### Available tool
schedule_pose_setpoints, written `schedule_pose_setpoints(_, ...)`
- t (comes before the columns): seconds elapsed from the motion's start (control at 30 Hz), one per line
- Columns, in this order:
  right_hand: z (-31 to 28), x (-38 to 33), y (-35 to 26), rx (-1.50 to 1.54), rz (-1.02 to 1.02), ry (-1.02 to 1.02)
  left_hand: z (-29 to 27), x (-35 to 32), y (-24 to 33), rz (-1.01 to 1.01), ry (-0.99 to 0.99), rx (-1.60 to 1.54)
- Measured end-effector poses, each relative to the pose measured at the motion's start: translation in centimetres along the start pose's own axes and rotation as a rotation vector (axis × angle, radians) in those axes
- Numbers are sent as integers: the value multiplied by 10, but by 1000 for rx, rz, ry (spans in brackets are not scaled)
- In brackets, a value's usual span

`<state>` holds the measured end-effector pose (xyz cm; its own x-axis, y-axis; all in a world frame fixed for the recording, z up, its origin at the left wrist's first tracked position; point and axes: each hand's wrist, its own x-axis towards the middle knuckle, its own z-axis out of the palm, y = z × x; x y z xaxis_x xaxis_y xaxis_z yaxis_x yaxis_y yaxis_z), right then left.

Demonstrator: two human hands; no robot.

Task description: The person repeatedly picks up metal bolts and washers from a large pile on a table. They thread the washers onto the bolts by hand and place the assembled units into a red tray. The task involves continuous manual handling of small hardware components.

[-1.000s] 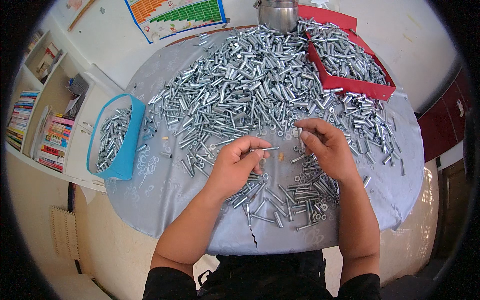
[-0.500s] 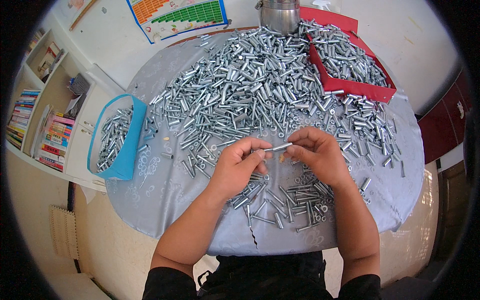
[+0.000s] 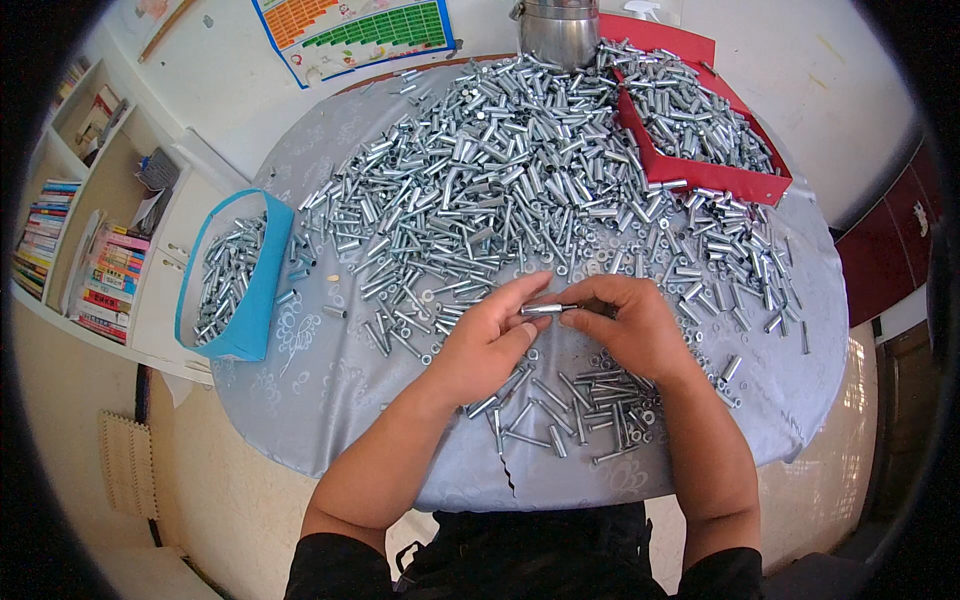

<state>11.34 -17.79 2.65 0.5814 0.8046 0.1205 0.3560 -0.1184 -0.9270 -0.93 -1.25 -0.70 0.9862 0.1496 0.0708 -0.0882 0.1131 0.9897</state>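
Observation:
Over the near part of the table, my right hand (image 3: 630, 318) pinches the right end of a short shiny metal sleeve (image 3: 541, 310) between thumb and fingers. My left hand (image 3: 488, 335) is alongside with its fingers stretched out and its thumb apart; the sleeve's left end lies against those fingers. Whether a bolt sits inside the sleeve I cannot tell. Below my hands is a small pile of loose bolts (image 3: 560, 405), with sleeves and nuts among them. Beyond them spreads a big heap of metal sleeves and bolts (image 3: 480, 170).
A blue fabric bin (image 3: 250, 300) with sleeves stands at the table's left. At the back right is a red box (image 3: 700, 178) full of metal parts, beside a steel pot (image 3: 560, 35). A grey cloth (image 3: 300, 400) covers the round table. Bookshelves (image 3: 130, 200) stand farther left.
My left fingers have loosened from their pinch and straightened. The metal piece has shifted slightly left and down, and my right hand has moved in closer to my left.

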Motion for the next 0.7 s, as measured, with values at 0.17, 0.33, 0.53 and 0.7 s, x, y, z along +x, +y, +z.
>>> schedule_pose_setpoints(0.17,2,-1,5,37,10,143,-1,3,9,-99,125,-8)
schedule_pose_setpoints(0.33,-13,3,5,93,83,270,-3,2,16,-34,328,2)
schedule_pose_setpoints(0.53,-21,5,20,-265,-86,354,-5,3,19,24,440,-10)
schedule_pose_setpoints(0.7,-16,9,29,-564,-245,317,-6,2,17,45,442,-22)
